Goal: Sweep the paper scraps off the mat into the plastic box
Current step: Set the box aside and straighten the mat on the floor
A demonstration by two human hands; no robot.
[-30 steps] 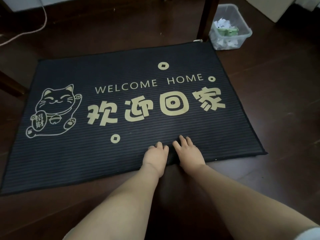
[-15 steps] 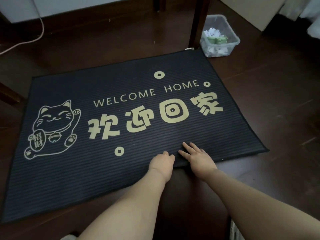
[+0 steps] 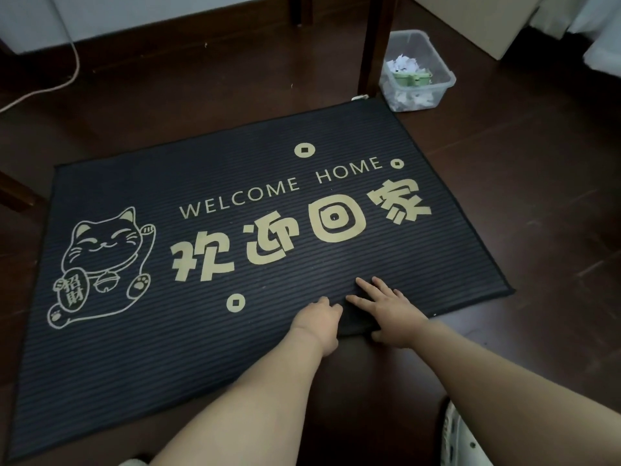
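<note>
Fingers (image 3: 369, 285) of the right hand (image 3: 391, 312) lie straight and fanned apart, pressed flat on the near edge of a dark ribbed mat (image 3: 235, 348), while the left hand (image 3: 316, 322) rests just beside it with fingers curled under; whether they pinch the mat's hem cannot be told from this angle. Gold lettering on the mat reads "WELCOME HOME" above the characters 欢迎回家, and a beckoning cat (image 3: 104, 260) at its left end carries a plaque marked 招财. A second earlier the right fingers lay close together; they have since spread, and both hands remain at the same spot on the edge. The paper scraps (image 3: 403, 65), white and crumpled, sit in the clear plastic box (image 3: 437, 92) along with a small green object (image 3: 411, 79). The box stands on the dark wood floor (image 3: 537, 196) just beyond the mat's far right corner, beside a table leg (image 3: 373, 45).
</note>
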